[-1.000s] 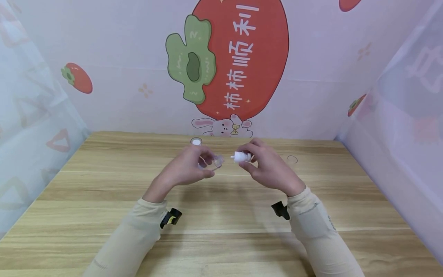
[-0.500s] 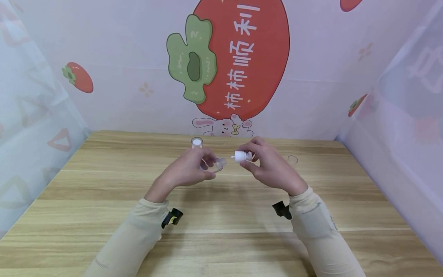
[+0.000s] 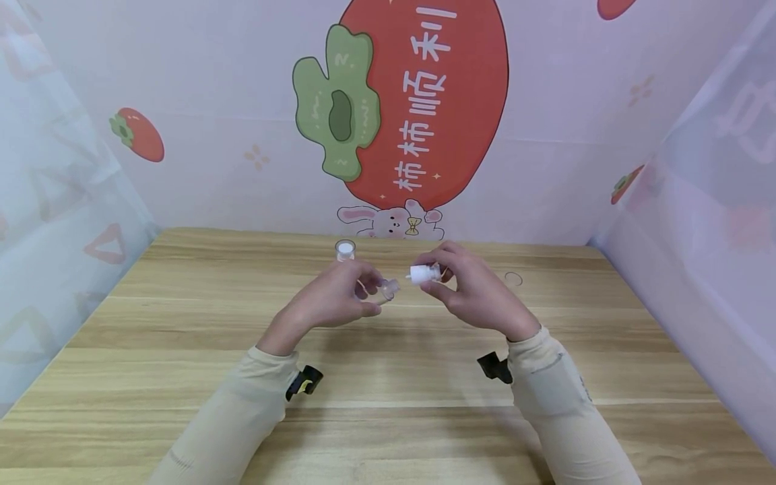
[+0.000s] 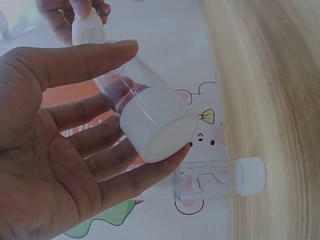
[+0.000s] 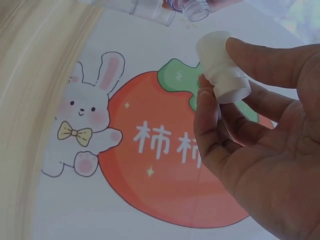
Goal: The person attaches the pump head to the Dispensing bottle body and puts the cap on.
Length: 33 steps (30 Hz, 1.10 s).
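My left hand (image 3: 330,296) holds a small clear bottle (image 4: 145,72) between thumb and fingers, tilted. The bottle has a white base (image 4: 159,124), and its bare threaded neck (image 5: 196,10) faces the right hand. In my right hand (image 3: 475,289), thumb and fingertips pinch a white bottle top (image 5: 215,50). A short thin stem sticks out of the top toward the bottle in the head view, with a small gap between the two. Behind the left hand stands a second clear bottle (image 3: 345,249), also with a white base (image 4: 251,176); the left hand partly hides it in the head view.
A wooden table (image 3: 388,431) lies under both hands. A thin dark-edged ring shape (image 3: 521,278) lies on it right of the right hand. Behind rises a printed cloth wall (image 3: 230,182), with similar cloth at both sides.
The left hand and its bottle have shifted slightly right, nearer the white top. The right hand stays almost in place, the top's angle changing a little.
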Motion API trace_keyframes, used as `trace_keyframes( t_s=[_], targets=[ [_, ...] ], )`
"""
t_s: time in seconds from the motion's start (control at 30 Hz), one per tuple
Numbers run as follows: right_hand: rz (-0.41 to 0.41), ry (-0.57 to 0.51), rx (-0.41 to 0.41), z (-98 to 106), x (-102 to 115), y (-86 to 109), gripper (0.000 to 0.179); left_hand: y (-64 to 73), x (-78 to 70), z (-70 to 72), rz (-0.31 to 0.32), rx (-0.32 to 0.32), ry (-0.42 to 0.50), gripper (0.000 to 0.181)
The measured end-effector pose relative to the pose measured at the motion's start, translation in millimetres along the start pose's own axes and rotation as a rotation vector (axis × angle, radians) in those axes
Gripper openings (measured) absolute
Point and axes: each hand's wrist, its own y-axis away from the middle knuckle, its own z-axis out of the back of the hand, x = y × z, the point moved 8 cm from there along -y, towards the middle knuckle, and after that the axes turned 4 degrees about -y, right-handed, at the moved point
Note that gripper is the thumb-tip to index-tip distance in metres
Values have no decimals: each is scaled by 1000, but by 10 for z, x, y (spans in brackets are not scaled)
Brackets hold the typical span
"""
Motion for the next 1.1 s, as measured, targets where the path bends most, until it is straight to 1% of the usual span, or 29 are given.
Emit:
trace_keyframes(
  t_s=[0.17,0.57,0.87,1.1],
  targets=[
    [37,-18,-12,11,24,-5,30,-7,-11,-8,-10,1,1,32],
    [69,-42,-20,3,24,-11,31,-13,-27,-4,-23,-10,-26,30],
    [58,-80,-13,-25,17,-13,31,-11,-39,15,-29,-49,-60,31],
    [56,-84,-11,-46,23,-20,32,-5,-41,22,-19,-57,-62,31]
  ],
)
